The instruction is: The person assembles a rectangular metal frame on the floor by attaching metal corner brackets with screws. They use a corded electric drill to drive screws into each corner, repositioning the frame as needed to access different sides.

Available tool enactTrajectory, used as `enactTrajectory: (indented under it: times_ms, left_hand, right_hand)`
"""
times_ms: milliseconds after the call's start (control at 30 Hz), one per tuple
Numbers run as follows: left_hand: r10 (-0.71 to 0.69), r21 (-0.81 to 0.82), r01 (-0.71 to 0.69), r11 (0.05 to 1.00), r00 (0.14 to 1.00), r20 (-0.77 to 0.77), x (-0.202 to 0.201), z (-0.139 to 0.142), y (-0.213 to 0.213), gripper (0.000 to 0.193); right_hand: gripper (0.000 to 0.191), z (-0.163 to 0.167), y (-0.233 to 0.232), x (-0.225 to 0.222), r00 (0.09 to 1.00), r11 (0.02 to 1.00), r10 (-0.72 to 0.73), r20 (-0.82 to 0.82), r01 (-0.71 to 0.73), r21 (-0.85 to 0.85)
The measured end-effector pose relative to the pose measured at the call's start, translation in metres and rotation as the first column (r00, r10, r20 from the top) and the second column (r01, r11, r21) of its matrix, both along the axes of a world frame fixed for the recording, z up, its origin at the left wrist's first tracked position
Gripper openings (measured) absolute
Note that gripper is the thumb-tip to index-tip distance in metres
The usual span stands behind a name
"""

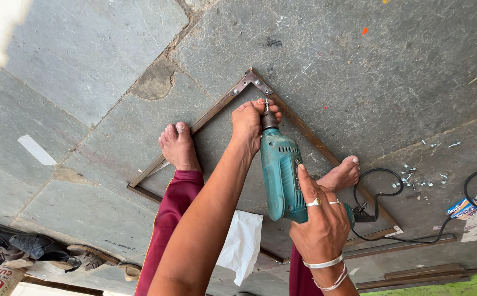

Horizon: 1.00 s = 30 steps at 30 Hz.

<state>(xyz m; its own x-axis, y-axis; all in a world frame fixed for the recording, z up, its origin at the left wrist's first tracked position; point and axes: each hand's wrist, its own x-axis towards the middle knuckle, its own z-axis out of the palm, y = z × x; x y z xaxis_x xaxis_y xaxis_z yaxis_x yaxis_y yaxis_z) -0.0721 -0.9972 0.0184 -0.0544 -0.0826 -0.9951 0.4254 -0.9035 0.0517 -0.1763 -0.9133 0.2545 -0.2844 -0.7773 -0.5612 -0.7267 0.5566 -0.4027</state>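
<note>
My right hand (pixel 320 222) grips the handle of a teal electric drill (pixel 280 175), index finger stretched along its body. The drill's bit (pixel 267 105) points at a wooden frame (pixel 205 117) lying on the stone floor, just below the frame's metal corner bracket (pixel 252 82). My left hand (pixel 248 119) rests beside the chuck with its fingertips bunched at the bit's tip. Whether they pinch a screw is hidden. My two bare feet (pixel 178 145) (pixel 342 175) stand inside the frame.
Loose screws (pixel 411 176) lie scattered at the right, beside the drill's black cord (pixel 378 192) and a small blue and orange box (pixel 461 208). A white cloth (pixel 244 244) lies between my legs. Sandals (pixel 41 249) sit at the bottom left and wooden strips (pixel 413 274) at the bottom right.
</note>
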Motion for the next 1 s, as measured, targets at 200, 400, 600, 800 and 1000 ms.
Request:
enactTrajectory:
  times_ms: [200, 400, 600, 800, 1000]
  left_hand:
    - [-0.017, -0.036, 0.015, 0.999, 0.999, -0.032, 0.0, -0.014, -0.007, 0.022]
    - [-0.239, -0.066, 0.247, 0.967, 0.965, 0.108, -0.001, -0.001, -0.023, 0.016]
    - [-0.809, 0.158, 0.856, 0.492, 0.383, 0.446, -0.012, 0.022, -0.061, 0.048]
    - [-0.816, 0.144, 0.878, 0.457, 0.35, 0.459, -0.02, 0.018, -0.071, 0.032]
    - [-0.787, 0.106, 0.85, 0.516, 0.421, 0.452, -0.018, 0.011, -0.063, 0.024]
  right_hand:
    - [0.099, -0.014, -0.005, 0.0, 1.0, 1.0, -0.004, -0.013, 0.003, -0.005]
    - [0.098, -0.014, -0.01, 0.002, 0.999, 0.998, -0.034, -0.017, 0.034, 0.045]
    - [0.102, -0.008, -0.025, 0.001, 0.999, 0.991, -0.034, -0.006, 0.035, 0.127]
    - [0.102, -0.002, -0.038, 0.0, 1.0, 0.99, -0.016, -0.003, 0.016, 0.139]
    - [0.1, -0.001, -0.042, 0.0, 1.0, 0.995, -0.011, 0.008, 0.01, 0.102]
